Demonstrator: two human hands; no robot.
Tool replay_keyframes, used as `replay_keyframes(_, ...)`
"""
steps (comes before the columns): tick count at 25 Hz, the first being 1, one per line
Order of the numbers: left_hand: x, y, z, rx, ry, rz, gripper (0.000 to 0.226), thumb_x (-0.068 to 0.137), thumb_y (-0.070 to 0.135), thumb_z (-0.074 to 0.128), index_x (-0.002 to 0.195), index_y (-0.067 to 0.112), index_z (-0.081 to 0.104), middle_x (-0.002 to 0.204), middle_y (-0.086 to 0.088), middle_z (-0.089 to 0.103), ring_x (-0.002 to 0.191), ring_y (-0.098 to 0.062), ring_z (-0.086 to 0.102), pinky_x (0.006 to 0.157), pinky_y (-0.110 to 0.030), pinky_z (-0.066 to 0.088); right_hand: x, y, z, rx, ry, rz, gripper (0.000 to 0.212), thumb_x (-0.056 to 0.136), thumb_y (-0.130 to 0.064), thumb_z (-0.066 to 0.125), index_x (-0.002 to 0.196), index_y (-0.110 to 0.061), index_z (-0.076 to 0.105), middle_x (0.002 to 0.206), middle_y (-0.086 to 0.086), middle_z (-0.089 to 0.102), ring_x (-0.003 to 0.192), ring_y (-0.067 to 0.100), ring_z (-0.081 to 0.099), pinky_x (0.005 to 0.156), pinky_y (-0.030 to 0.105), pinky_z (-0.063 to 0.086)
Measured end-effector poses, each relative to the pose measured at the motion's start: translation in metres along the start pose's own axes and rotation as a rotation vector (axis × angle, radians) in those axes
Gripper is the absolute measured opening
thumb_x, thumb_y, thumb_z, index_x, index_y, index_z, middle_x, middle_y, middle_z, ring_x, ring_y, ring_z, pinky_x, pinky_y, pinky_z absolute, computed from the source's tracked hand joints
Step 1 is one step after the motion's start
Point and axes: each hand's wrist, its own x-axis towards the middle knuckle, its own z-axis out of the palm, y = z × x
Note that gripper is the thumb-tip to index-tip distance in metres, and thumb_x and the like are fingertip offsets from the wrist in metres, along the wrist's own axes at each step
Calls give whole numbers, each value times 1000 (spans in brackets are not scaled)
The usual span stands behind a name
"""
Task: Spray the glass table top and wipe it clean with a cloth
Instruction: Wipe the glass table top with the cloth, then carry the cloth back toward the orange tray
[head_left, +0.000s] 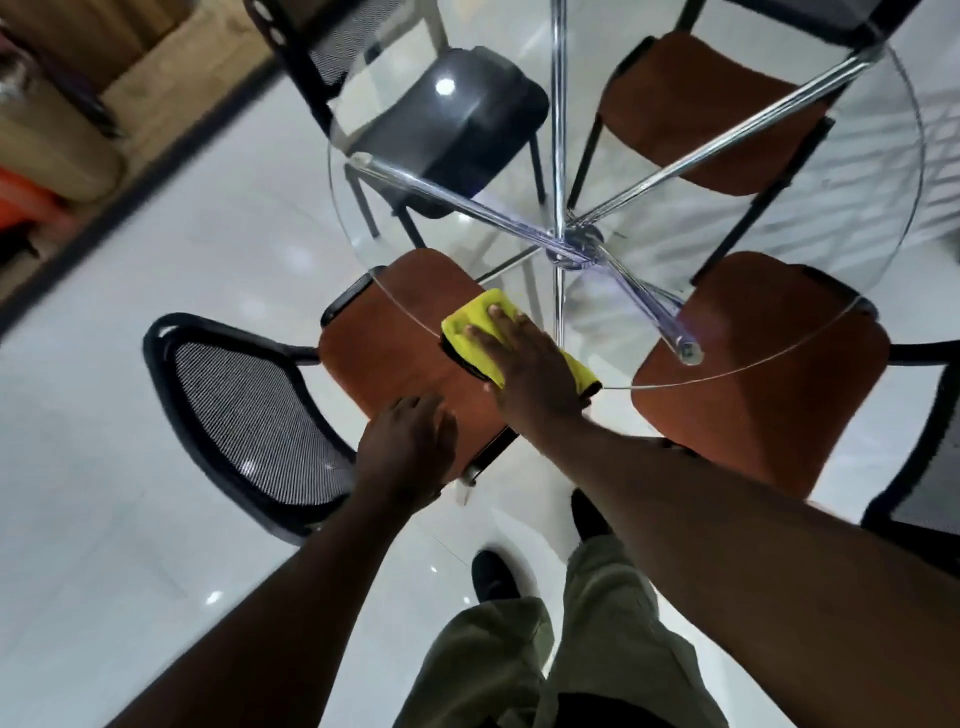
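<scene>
I see a glossy white floor (156, 270) with small light reflections (213, 597) at lower left. An orange-seated chair (384, 358) with a black mesh back sits centre-left, and a black-seated chair (467, 124) at upper centre. Blurred tan furniture (52, 140) fills the upper left.

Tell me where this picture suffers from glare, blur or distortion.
Head view: white glare spots show over the black chair seat and on the floor; pale reflections veil part of the glass table top; the left hand and the picture's left border are blurred, while the right hand on the yellow cloth looks sharper; the wide lens bends the edges.
</scene>
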Motion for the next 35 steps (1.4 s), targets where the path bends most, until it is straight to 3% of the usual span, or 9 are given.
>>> replay_keyframes(3, -9, -11, -24, -70, 26, -119, 22, 98, 31, 61, 107, 14, 72, 101, -14, 74, 94, -40, 68, 75, -44, 55, 11, -22, -25, 119, -165, 11, 73, 89, 7, 63, 151, -31, 61, 168, 4, 44, 149, 37, 47, 115, 48, 47)
replay_keyframes(6, -19, -8, -53, -164, 29, -167, 21, 98, 33, 61, 104, 17, 74, 101, -12, 75, 96, -37, 68, 77, -43, 56, 6, -38, -76, 107, -395, 84, 72, 90, 3, 62, 151, -34, 60, 154, 10, 60, 132, 31, 63, 97, 27, 49)
replay_keyframes(9, -18, 6, -95, -267, 5, -74, 16, 96, 29, 64, 99, 18, 75, 100, -6, 77, 96, -30, 72, 81, -39, 57, -4, -37, -140, 136, -475, 154, 77, 84, 1, 63, 153, -34, 57, 140, 12, 69, 116, 27, 72, 83, 22, 51)
replay_keyframes(16, 15, 94, -222, -166, 102, 191, 19, 92, 29, 69, 108, 21, 76, 109, -4, 78, 104, -26, 73, 87, -37, 57, -40, -24, -327, 72, -178, 179, 69, 82, 1, 65, 143, -32, 67, 117, 3, 73, 102, 20, 68, 74, 19, 49)
replay_keyframes(20, 25, 138, -288, -165, 171, 220, 17, 92, 33, 70, 102, 21, 76, 101, -7, 78, 89, -24, 73, 80, -38, 60, -60, -34, -412, 61, 0, 127, 67, 80, -3, 75, 140, -30, 69, 128, 3, 72, 117, 25, 67, 92, 32, 56)
replay_keyframes(24, 20, 143, -338, -161, 261, 283, 23, 95, 30, 71, 112, 15, 76, 113, -3, 76, 99, -20, 71, 84, -33, 58, -65, -67, -468, 72, 94, 93, 68, 80, 0, 75, 141, -32, 69, 129, 2, 73, 108, 19, 65, 80, 22, 47)
replay_keyframes(29, 7, 88, -399, -183, 316, 291, 26, 93, 28, 75, 118, 22, 73, 113, 3, 73, 100, -16, 69, 80, -30, 57, -34, -146, -492, 92, 187, 57, 67, 79, 0, 75, 137, -33, 70, 118, 1, 73, 90, 16, 64, 58, 11, 44)
replay_keyframes(33, -6, -23, -444, -183, 343, 210, 25, 94, 33, 74, 117, 23, 71, 116, 1, 74, 101, -16, 69, 84, -37, 61, 14, -254, -469, 104, 239, -60, 67, 81, 6, 76, 134, -33, 69, 118, -20, 68, 92, 2, 60, 61, -1, 37)
replay_keyframes(35, -21, -93, -462, -161, 362, 143, 26, 93, 37, 73, 116, 25, 72, 118, 0, 74, 105, -19, 69, 90, -42, 61, 46, -312, -442, 115, 243, -76, 71, 81, 4, 78, 144, -27, 66, 132, -11, 68, 102, 9, 61, 73, 7, 42)
